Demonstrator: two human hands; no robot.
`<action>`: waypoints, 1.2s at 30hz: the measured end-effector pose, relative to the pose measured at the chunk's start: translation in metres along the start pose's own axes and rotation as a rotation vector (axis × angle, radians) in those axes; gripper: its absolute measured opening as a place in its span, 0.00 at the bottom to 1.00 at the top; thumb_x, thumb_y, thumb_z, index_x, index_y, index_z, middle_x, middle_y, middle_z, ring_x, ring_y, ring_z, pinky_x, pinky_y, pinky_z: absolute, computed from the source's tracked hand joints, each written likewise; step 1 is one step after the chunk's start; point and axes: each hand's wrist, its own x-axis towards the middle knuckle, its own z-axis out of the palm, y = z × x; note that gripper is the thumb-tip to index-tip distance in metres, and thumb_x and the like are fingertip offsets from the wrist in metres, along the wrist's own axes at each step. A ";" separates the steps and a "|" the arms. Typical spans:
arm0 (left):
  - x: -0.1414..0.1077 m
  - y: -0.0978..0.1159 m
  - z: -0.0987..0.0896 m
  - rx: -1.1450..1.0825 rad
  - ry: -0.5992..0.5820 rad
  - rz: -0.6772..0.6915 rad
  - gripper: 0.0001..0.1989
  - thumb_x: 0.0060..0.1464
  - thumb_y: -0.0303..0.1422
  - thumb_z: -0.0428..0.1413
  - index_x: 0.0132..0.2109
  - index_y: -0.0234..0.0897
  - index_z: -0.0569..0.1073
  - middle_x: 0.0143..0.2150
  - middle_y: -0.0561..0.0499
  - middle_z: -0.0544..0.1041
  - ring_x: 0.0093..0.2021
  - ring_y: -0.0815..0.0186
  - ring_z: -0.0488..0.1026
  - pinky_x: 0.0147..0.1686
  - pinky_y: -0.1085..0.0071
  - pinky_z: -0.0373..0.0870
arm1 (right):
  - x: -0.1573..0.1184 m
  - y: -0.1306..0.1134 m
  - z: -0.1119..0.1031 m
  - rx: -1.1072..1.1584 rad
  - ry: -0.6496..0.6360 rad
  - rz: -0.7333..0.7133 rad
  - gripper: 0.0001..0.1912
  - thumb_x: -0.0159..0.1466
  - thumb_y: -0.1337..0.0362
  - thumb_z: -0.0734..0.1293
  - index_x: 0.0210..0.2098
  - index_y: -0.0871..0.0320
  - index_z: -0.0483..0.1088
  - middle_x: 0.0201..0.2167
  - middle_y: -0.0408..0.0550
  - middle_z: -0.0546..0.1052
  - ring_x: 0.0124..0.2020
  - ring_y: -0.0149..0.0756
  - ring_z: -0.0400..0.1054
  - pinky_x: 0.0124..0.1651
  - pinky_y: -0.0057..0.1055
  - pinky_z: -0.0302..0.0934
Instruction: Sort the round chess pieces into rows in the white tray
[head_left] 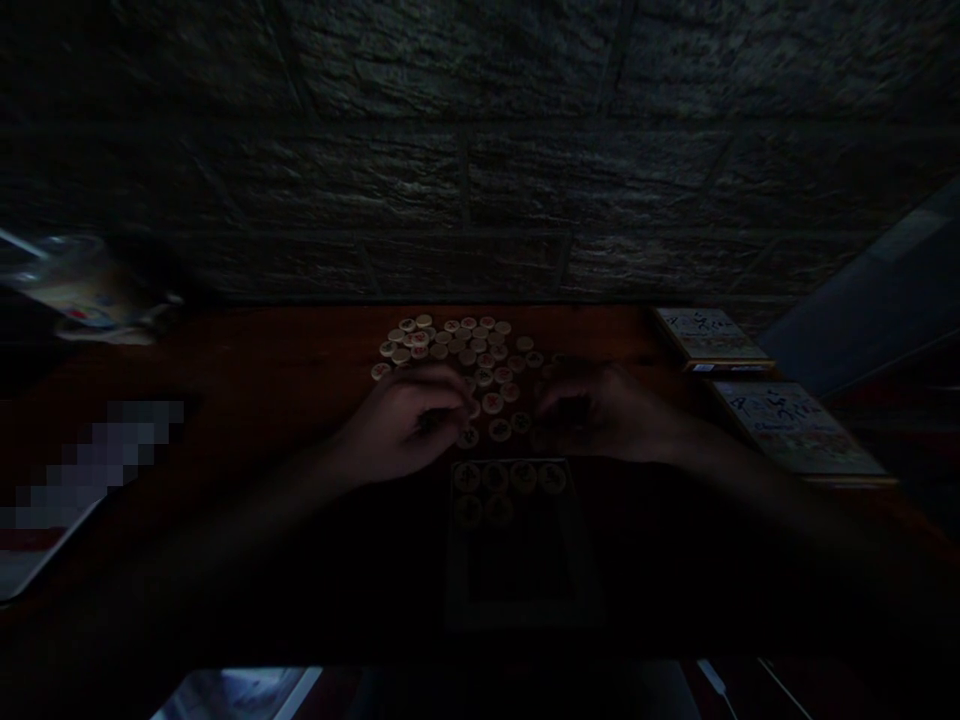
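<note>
Round wooden Chinese chess pieces [492, 403], marked in red or dark characters, lie in a loose pile on the table. My left hand [412, 422] is at the pile's near left side, thumb and fingertips pinched together at a pale piece [472, 407]. On the other side, my right hand [600, 408] has its fingers curled by the pieces; deep shadow hides what its fingertips hold, if anything. Between my forearms sits a shallow open box [517, 612]. Inside it, several pieces [495, 478] form a full far row and a shorter second row at the left.
Two Chinese chess boxes [712, 335] lie at the right. A plastic cup [82, 285] with a straw stands at the far left. A stone-block wall [465, 190] rises behind the wooden table [285, 345]. A light-edged flat object [56, 550] lies left. The scene is very dark.
</note>
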 end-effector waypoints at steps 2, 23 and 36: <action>0.000 -0.002 0.000 0.013 0.027 -0.020 0.09 0.60 0.25 0.54 0.36 0.36 0.79 0.40 0.48 0.80 0.41 0.65 0.78 0.40 0.69 0.72 | 0.000 0.000 0.000 -0.014 -0.013 -0.015 0.09 0.59 0.59 0.76 0.36 0.56 0.79 0.35 0.45 0.80 0.36 0.34 0.73 0.37 0.28 0.64; 0.000 -0.003 0.003 0.034 0.045 -0.021 0.08 0.61 0.26 0.55 0.37 0.35 0.80 0.40 0.48 0.81 0.39 0.66 0.78 0.38 0.70 0.71 | -0.003 0.006 0.011 0.124 0.230 0.138 0.10 0.57 0.63 0.74 0.39 0.58 0.77 0.35 0.47 0.82 0.34 0.36 0.76 0.37 0.30 0.69; 0.000 0.002 0.004 0.007 0.012 0.047 0.06 0.59 0.24 0.57 0.39 0.35 0.78 0.41 0.47 0.80 0.40 0.65 0.78 0.38 0.69 0.73 | -0.002 0.005 0.010 -0.024 0.283 0.066 0.16 0.58 0.65 0.72 0.47 0.58 0.79 0.37 0.48 0.83 0.31 0.34 0.75 0.31 0.29 0.66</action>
